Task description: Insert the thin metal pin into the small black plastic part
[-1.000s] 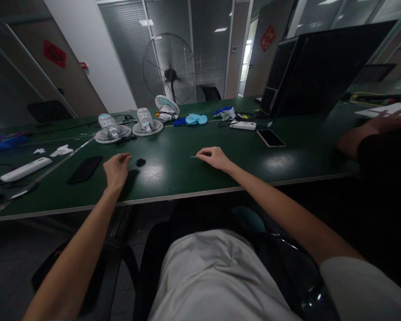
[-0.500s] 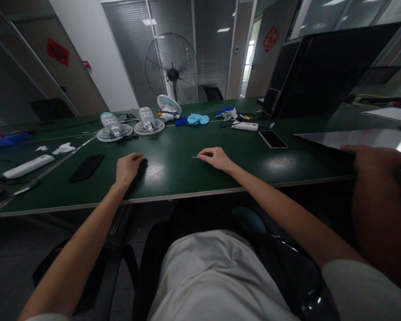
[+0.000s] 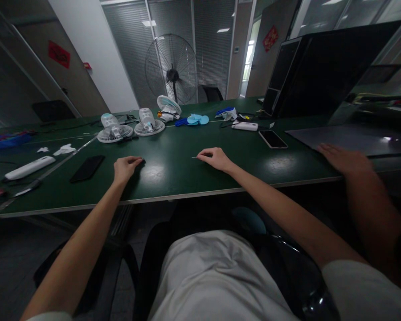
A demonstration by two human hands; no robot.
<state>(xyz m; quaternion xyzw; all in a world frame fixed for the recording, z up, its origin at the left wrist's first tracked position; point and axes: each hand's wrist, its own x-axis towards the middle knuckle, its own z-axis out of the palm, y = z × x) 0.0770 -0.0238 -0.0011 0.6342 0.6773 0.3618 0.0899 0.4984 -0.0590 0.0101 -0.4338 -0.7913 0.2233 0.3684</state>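
My left hand (image 3: pixel 125 168) is over the green table, thumb and fingertips pinched on a small dark piece (image 3: pixel 143 159) too tiny to name. To its right, my right hand (image 3: pixel 214 158) rests at the table top with its fingers closed on a thin, pale, needle-like stick (image 3: pixel 194 158), whose tip points left toward my left hand. A black phone-like slab (image 3: pixel 87 168) lies left of my left hand. Beyond my right hand is a smartphone (image 3: pixel 273 139), screen up.
Small white fans (image 3: pixel 149 127) and blue fan blades (image 3: pixel 198 119) lie along the back of the green table (image 3: pixel 173 178). White power strips (image 3: pixel 30 167) lie at the left and back right. At right, a co-worker's hand (image 3: pixel 349 159) is on a flat grey sheet (image 3: pixel 341 136), near a black case (image 3: pixel 327 71).
My left hand has shifted slightly left with the small dark piece. My right hand is nearly still. The co-worker's hand has moved left, and the sheet under it now lies flatter.
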